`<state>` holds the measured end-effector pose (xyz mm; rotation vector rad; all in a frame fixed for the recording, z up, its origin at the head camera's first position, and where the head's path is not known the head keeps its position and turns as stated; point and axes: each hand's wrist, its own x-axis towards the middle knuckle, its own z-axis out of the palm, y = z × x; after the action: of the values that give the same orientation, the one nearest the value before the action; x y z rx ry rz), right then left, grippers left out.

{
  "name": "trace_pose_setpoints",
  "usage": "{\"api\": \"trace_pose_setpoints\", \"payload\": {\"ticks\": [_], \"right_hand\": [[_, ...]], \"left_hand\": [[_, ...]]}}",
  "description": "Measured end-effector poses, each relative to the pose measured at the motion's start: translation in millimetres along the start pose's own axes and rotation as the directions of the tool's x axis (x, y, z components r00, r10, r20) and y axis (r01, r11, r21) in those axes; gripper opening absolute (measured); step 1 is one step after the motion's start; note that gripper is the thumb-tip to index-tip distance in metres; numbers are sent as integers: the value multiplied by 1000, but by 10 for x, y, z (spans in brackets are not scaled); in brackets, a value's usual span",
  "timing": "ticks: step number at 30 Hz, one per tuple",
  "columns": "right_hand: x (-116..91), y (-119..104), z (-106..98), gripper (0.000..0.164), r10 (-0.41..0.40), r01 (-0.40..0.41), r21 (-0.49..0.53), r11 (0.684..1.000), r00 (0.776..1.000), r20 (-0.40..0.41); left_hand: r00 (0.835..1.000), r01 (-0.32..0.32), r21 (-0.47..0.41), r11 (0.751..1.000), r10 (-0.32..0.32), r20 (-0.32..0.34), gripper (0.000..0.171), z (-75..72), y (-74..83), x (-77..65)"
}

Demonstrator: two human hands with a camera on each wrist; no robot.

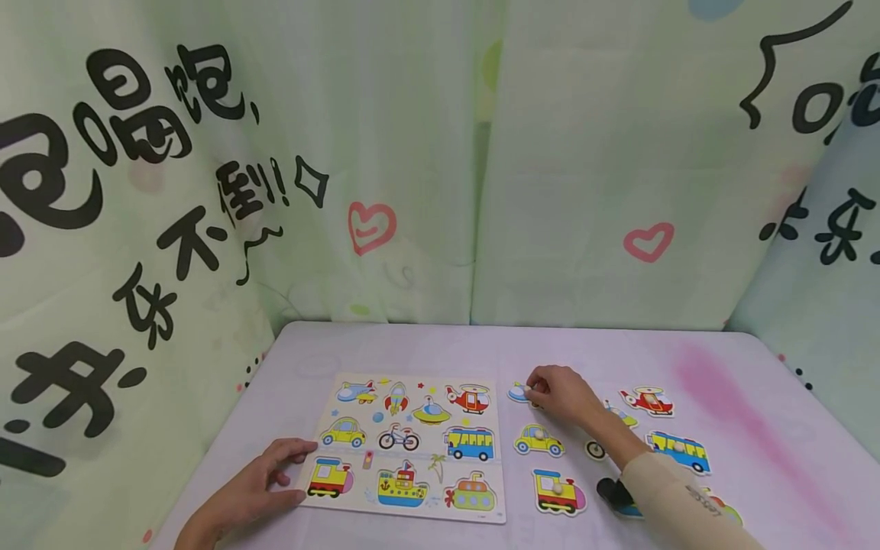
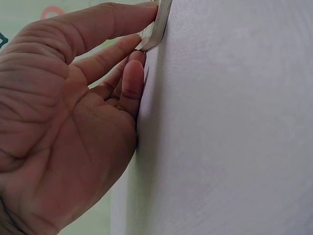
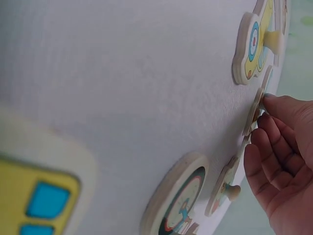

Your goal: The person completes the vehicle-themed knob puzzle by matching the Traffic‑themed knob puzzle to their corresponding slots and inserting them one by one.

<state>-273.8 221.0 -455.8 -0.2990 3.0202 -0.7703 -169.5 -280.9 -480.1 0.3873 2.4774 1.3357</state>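
Observation:
A white puzzle board [image 1: 412,472] printed with vehicles lies on the table. My left hand [image 1: 254,489] rests at its left side, thumb and fingertips against the edge; in the left wrist view the hand [image 2: 73,107] meets the board's corner [image 2: 159,29] with relaxed fingers. To the right of the board, my right hand [image 1: 567,393] pinches a small wooden puzzle piece with a blue rounded end [image 1: 517,393], apparently the airplane. Its far part is hidden under the fingers. In the right wrist view, thumb and fingertips of the hand [image 3: 288,147] meet at the piece [image 3: 252,115].
Knobbed pieces lie right of the board: a yellow car [image 1: 538,441], a train [image 1: 559,491], a red helicopter [image 1: 648,401] and a blue bus [image 1: 679,452]. A bicycle piece [image 1: 595,450] and others are partly covered by my right arm. Printed curtains [image 1: 412,290] hang behind the table.

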Motion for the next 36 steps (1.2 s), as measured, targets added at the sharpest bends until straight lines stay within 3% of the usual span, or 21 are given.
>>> {"api": "trace_pose_setpoints", "payload": {"ticks": [5, 18, 25, 32, 36], "right_hand": [[-9, -3, 1, 14, 5, -5, 17, 1000, 1000, -1], [-71, 16, 4, 14, 15, -10, 88, 996, 999, -51], [-86, 3, 0, 18, 42, -33, 110, 993, 996, -84], [-103, -32, 19, 19, 54, -33, 198, 980, 993, -105], [-112, -87, 38, 20, 48, -18, 254, 967, 993, -110]], "left_hand": [[1000, -17, -2, 1000, 17, 3, 67, -3, -3, -2], [1000, 23, -5, 1000, -23, 2, 68, -4, 10, 10], [1000, -6, -11, 1000, 6, 10, 68, -10, -11, 1], [1000, 9, 22, 1000, -10, 2, 67, -7, -13, -5], [1000, -14, 7, 1000, 14, 6, 67, -1, -26, -9]]}}
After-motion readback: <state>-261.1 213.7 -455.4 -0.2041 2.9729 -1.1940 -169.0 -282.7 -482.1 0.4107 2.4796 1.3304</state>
